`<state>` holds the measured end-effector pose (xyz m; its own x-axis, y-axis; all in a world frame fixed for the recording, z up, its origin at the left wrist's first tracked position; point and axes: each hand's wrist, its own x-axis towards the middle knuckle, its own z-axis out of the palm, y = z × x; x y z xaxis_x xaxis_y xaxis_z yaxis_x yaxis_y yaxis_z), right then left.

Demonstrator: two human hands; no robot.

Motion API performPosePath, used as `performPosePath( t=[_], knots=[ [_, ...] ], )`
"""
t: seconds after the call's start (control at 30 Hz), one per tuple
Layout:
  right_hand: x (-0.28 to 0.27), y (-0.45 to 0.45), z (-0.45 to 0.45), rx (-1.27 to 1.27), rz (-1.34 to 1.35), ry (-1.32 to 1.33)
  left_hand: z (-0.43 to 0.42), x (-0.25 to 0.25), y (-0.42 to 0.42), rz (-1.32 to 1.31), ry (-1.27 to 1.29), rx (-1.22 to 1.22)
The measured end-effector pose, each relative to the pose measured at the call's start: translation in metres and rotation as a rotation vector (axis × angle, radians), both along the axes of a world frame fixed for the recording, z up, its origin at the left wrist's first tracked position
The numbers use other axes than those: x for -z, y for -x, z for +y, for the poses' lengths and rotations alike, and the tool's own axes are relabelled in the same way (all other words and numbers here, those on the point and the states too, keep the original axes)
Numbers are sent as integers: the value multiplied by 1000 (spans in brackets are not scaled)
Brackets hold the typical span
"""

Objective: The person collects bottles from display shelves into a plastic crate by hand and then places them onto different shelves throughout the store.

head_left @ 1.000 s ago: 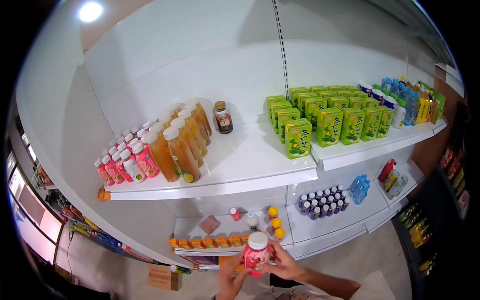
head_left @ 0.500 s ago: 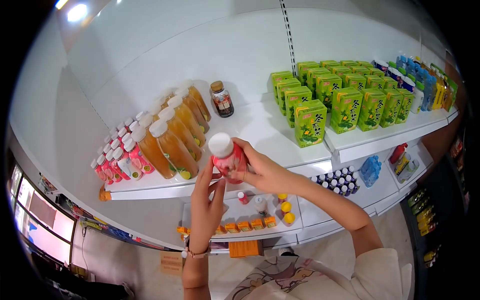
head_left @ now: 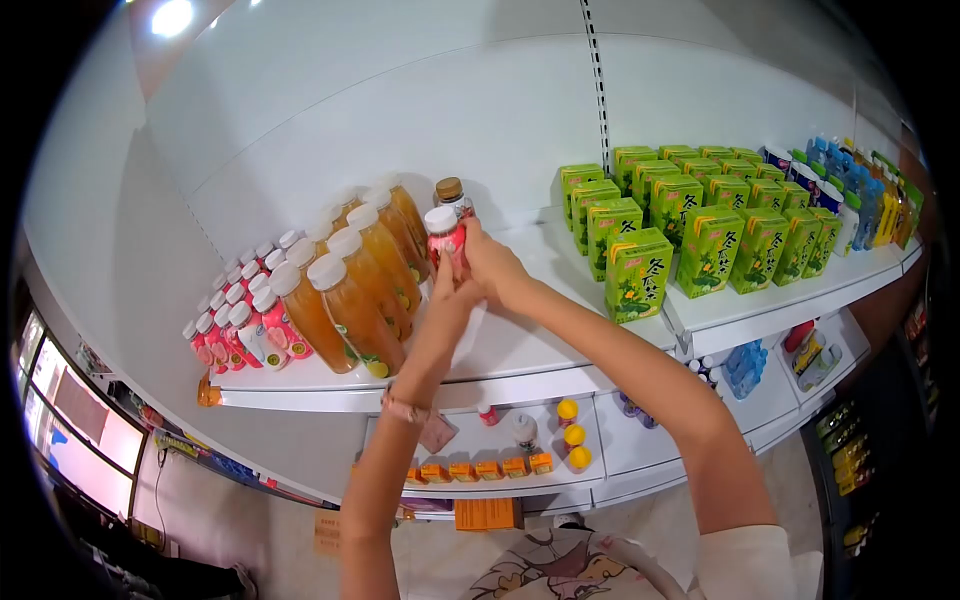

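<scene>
Both my hands are around a pink bottle with a white cap (head_left: 445,232), held upright over the upper shelf (head_left: 510,350). My left hand (head_left: 452,300) grips it from the front and left, my right hand (head_left: 492,265) from the right side. Just behind it stands a dark jar with a brown lid (head_left: 450,190), partly hidden by the bottle and my right hand. To the left are tall amber bottles with white caps (head_left: 355,315), and beyond them rows of small pink bottles (head_left: 280,325).
Green drink cartons (head_left: 640,275) stand in rows to the right, with blue and yellow bottles (head_left: 865,205) past them. The lower shelf (head_left: 480,450) bears orange boxes (head_left: 487,469) and yellow-capped bottles (head_left: 574,435). A shelf divider strip (head_left: 597,80) runs up the back wall.
The pink bottle has gone up from low in front of me to over the upper shelf, near the dark jar. Both hands moved with it, and my arms are stretched further forward.
</scene>
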<state>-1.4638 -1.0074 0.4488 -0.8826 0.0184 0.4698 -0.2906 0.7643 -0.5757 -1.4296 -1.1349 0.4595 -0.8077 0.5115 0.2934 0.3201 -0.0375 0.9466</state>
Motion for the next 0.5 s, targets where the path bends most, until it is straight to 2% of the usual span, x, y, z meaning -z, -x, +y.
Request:
performPosePath(
  t=[0.03, 0.07, 0.17, 0.27, 0.33, 0.4, 0.5],
  knots=[
    [1, 11, 0, 55, 16, -22, 3, -2, 7, -70, -101, 31],
    [0, 22, 0, 48, -68, 67, 6, -3, 15, -139, -202, 63],
    [-2, 30, -7, 128, 34, 35, 11, 2, 46, -223, -209, 55],
    [2, 36, -8, 94, 0, 103, 21, 19, 62, -141, -213, -54],
    [34, 83, 1, -33, 0, 281, 20, 16, 54, -125, -207, -49],
    [31, 86, 1, -80, -34, 348, 19, 15, 50, -128, -217, -29],
    [11, 60, -2, 14, -68, 218, 16, 13, 47, -134, -253, 15]
  ],
)
